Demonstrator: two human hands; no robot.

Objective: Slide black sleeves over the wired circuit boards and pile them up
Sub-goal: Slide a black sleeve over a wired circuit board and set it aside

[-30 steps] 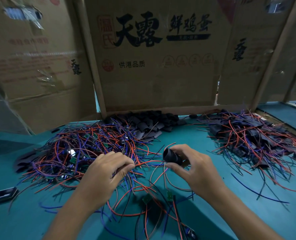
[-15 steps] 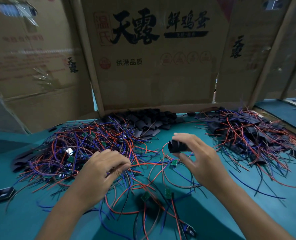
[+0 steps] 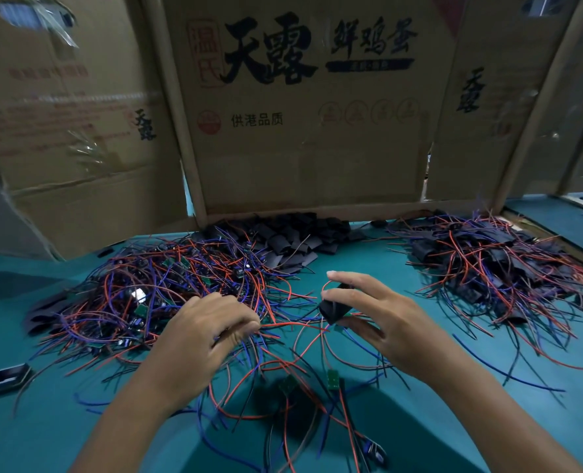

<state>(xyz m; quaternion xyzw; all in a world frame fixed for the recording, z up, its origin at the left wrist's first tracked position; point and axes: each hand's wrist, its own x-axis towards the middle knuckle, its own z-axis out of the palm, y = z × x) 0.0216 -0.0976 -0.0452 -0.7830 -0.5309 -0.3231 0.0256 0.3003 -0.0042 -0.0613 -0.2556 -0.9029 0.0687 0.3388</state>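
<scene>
With the left hand pinching red and blue leads beside the unsleeved pile and the right hand gripping a black sleeve above the table, sleeving appears underway; next, align the board with the sleeve mouth.

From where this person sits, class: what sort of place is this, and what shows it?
Probably a small hand-assembly workbench, not a lab: a heap of wired boards, loose black sleeves behind, a finished pile on the right, and reused cardboard walling a green table.
</scene>
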